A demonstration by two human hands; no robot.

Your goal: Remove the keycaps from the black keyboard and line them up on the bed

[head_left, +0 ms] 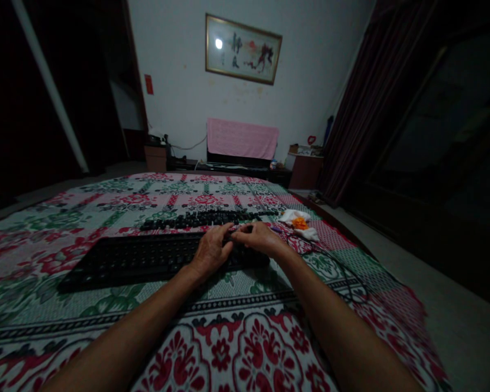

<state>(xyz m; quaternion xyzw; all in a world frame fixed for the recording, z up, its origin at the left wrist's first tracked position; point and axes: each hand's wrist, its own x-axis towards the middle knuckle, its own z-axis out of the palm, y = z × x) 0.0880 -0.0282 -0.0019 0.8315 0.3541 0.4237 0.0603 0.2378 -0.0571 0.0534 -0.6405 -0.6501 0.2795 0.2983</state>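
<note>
A black keyboard (147,258) lies at a slant on the patterned bedspread. Over its right part, my left hand (212,250) rests with its fingers stretched forward and its thumb apart from them. My right hand (256,238) comes in from the other side, thumb and fingers drawn together in a pinch. Its fingertips are close to the left ones; anything small between them is too dark to make out. Just behind the keyboard, many loose black keycaps (200,219) lie in a long uneven row.
Right of the hands lie a white cloth (310,234) with an orange item (300,223), a small purple object (276,230) and a dark cable (343,267). Past the bed, a pink towel (243,138) covers a screen below a framed picture (243,50). Dark curtains (363,103) hang at right.
</note>
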